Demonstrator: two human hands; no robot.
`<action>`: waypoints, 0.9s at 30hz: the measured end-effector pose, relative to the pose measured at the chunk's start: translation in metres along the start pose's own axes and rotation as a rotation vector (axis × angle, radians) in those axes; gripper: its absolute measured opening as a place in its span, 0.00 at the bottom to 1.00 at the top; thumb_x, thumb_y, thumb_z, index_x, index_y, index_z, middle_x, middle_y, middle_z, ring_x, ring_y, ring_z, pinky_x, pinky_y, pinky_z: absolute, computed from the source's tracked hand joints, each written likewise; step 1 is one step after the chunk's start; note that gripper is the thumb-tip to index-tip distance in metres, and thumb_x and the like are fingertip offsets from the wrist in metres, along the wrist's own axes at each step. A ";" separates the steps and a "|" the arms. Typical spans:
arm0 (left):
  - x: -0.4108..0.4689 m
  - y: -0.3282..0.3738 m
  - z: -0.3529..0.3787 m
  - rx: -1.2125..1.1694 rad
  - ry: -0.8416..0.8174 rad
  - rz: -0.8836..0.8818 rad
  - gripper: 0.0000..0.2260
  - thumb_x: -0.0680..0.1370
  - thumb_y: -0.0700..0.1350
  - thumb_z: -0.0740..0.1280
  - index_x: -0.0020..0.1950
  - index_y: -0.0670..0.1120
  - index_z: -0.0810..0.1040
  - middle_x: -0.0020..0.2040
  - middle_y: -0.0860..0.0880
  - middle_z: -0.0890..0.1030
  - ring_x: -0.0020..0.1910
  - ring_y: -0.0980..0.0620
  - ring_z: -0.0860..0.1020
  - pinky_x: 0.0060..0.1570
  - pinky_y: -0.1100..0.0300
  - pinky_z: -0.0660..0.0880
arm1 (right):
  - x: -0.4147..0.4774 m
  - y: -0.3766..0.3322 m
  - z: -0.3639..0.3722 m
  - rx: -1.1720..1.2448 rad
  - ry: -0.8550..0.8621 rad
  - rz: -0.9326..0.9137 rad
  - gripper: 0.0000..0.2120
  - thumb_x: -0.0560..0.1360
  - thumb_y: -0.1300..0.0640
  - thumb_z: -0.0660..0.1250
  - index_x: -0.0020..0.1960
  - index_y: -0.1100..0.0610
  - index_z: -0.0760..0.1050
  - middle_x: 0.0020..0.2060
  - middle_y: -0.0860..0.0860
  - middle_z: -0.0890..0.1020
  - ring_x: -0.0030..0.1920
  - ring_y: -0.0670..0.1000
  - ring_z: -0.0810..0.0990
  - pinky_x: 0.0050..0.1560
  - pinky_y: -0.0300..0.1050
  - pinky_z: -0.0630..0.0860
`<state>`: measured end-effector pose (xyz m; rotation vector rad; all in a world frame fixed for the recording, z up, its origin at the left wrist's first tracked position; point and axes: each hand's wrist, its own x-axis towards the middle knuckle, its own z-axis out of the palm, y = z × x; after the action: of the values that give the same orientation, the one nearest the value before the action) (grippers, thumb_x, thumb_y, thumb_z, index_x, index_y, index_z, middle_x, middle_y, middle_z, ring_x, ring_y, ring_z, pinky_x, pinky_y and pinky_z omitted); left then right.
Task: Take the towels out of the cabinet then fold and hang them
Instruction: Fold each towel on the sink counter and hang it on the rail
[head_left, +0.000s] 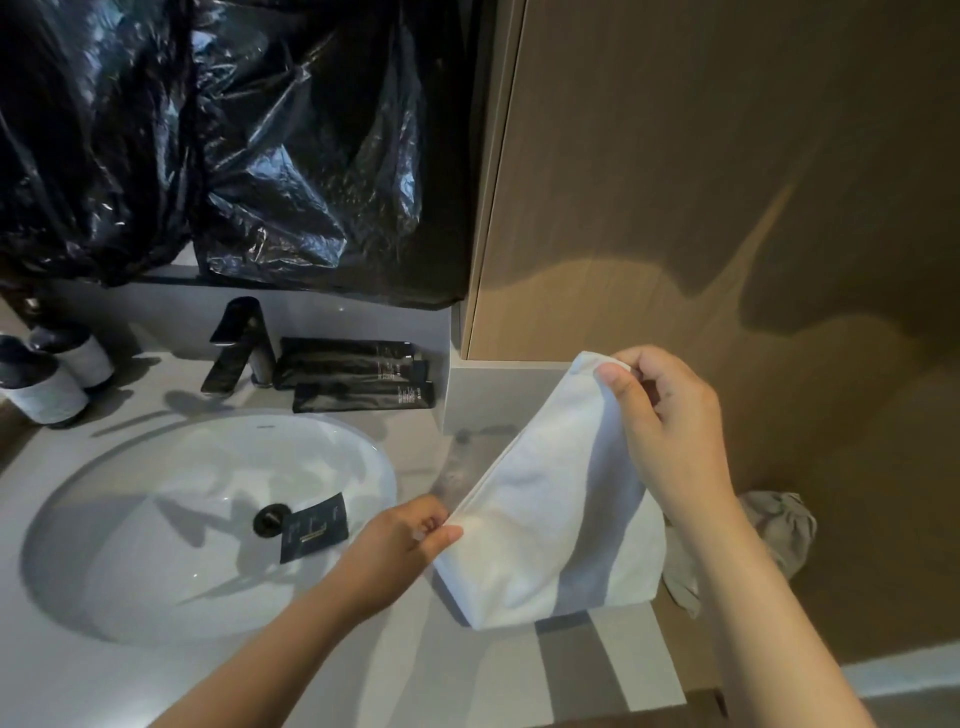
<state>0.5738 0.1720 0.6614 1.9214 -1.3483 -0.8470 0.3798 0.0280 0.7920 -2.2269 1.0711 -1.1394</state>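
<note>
White towel (550, 519) held up over the right end of a grey bathroom counter (78, 675), pinched at two corners.

From the left: two dark-capped bottles (47, 389), cut by the frame edge; a white oval sink (156, 545) with a small dark packet (314, 527) beside its drain; a black faucet (241, 345) and black tubes (358, 374) under crumpled black plastic (234, 145), which hides whatever is behind it. The left hand (400, 540) pinches the towel's lower corner, the right hand (670, 431) its upper corner, before a wood panel (727, 182). A grey cloth (784, 530) is half hidden behind the right forearm.
</note>
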 end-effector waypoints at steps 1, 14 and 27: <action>-0.003 -0.003 0.001 -0.017 -0.043 -0.022 0.08 0.79 0.51 0.65 0.44 0.49 0.73 0.44 0.49 0.80 0.46 0.50 0.78 0.50 0.57 0.73 | -0.002 0.000 0.001 0.003 0.001 0.002 0.07 0.79 0.52 0.64 0.44 0.51 0.77 0.38 0.41 0.78 0.43 0.44 0.77 0.39 0.32 0.71; 0.000 -0.002 -0.003 0.058 0.377 0.142 0.08 0.78 0.47 0.67 0.42 0.48 0.71 0.28 0.52 0.71 0.28 0.55 0.70 0.32 0.65 0.68 | 0.001 0.002 -0.012 0.045 0.088 0.084 0.10 0.80 0.50 0.62 0.44 0.52 0.76 0.36 0.43 0.77 0.40 0.44 0.75 0.38 0.35 0.69; -0.005 -0.020 0.014 -0.511 -0.259 -0.286 0.15 0.84 0.47 0.58 0.55 0.38 0.78 0.40 0.44 0.79 0.35 0.51 0.77 0.43 0.58 0.80 | -0.014 0.022 -0.012 0.029 0.117 0.132 0.09 0.80 0.53 0.63 0.43 0.51 0.75 0.35 0.42 0.77 0.38 0.41 0.74 0.36 0.28 0.66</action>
<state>0.5726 0.1807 0.6381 1.6506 -0.8787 -1.4638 0.3554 0.0254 0.7776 -2.0558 1.2211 -1.2321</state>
